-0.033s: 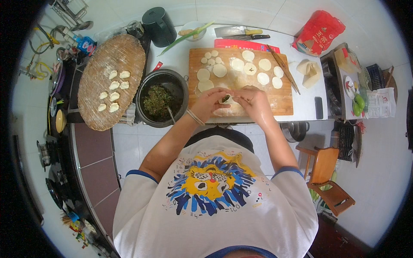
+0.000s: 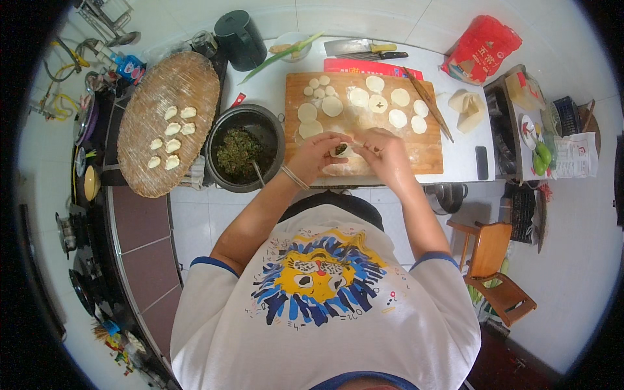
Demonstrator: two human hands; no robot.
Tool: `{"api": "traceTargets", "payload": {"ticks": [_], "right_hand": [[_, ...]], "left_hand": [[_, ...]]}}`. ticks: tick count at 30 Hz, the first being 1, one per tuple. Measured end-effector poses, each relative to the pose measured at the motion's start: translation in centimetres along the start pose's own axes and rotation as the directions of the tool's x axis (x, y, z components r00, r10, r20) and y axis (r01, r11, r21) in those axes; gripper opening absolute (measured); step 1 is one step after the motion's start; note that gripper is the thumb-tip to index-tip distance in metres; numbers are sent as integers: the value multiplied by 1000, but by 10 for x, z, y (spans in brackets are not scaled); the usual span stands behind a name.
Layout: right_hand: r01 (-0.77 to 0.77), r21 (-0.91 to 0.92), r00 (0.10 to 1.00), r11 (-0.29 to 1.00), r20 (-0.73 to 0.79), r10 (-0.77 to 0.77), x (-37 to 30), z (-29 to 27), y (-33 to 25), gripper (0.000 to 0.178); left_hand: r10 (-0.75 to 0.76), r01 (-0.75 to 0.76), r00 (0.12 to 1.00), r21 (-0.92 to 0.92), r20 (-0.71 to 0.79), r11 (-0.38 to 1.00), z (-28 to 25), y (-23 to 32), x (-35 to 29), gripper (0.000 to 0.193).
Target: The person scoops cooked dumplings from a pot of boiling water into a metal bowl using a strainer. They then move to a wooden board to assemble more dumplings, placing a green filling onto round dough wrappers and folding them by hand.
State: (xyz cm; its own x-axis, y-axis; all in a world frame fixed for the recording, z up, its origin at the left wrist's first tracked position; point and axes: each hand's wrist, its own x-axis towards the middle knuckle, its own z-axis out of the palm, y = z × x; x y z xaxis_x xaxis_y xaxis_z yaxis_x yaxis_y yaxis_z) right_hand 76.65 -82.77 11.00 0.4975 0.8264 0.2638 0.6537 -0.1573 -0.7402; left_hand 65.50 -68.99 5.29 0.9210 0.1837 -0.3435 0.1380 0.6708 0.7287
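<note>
Over the near edge of a floured wooden board (image 2: 429, 159), my left hand (image 2: 315, 155) cups a dumpling (image 2: 340, 151), its green filling showing through the open top. The fingers of my right hand (image 2: 388, 156) pinch the right edge of the same dumpling wrapper. Round flat wrappers (image 2: 398, 118) and several small dough pieces (image 2: 319, 93) lie on the board beyond my hands. Left of the board, a dark pot (image 2: 277, 140) holds chopped green filling (image 2: 237, 153) with a spoon (image 2: 259, 174) in it. Finished dumplings (image 2: 172, 129) rest on a plastic-wrapped round tray (image 2: 146, 97) farther left.
A rolling pin (image 2: 429, 104) lies across the board's right side. Behind it are a cleaver (image 2: 348, 47), a knife (image 2: 390, 56), a green onion (image 2: 279, 58) and a dark jug (image 2: 240, 42). A red bag (image 2: 484, 49), a phone (image 2: 481, 162) and a wooden chair (image 2: 489, 250) are right.
The dumpling's opening shows a little more filling. My right hand's fingers have shifted slightly at the wrapper's edge, while my left hand keeps its place.
</note>
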Motion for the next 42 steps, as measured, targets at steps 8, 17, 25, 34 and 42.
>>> {"api": "traceTargets", "payload": {"ticks": [8, 17, 25, 34, 42], "right_hand": [[-352, 531, 935, 771, 164, 315, -19, -7, 25, 29], [-302, 639, 929, 707, 31, 369, -37, 19, 41, 26], [-271, 500, 933, 822, -74, 353, -38, 19, 31, 15], [-263, 347, 942, 900, -111, 318, -35, 15, 26, 18], [-320, 465, 917, 826, -68, 393, -34, 15, 24, 26]], "left_hand": [[27, -5, 996, -238, 88, 971, -7, -1, -6, 34], [4, 27, 994, -276, 109, 961, -6, -7, -6, 36], [3, 25, 994, -259, 107, 965, -3, -8, -5, 37], [10, 5, 996, -178, 85, 984, 1, -6, -5, 35], [24, -8, 994, -150, 104, 989, 4, -4, -5, 34]]}}
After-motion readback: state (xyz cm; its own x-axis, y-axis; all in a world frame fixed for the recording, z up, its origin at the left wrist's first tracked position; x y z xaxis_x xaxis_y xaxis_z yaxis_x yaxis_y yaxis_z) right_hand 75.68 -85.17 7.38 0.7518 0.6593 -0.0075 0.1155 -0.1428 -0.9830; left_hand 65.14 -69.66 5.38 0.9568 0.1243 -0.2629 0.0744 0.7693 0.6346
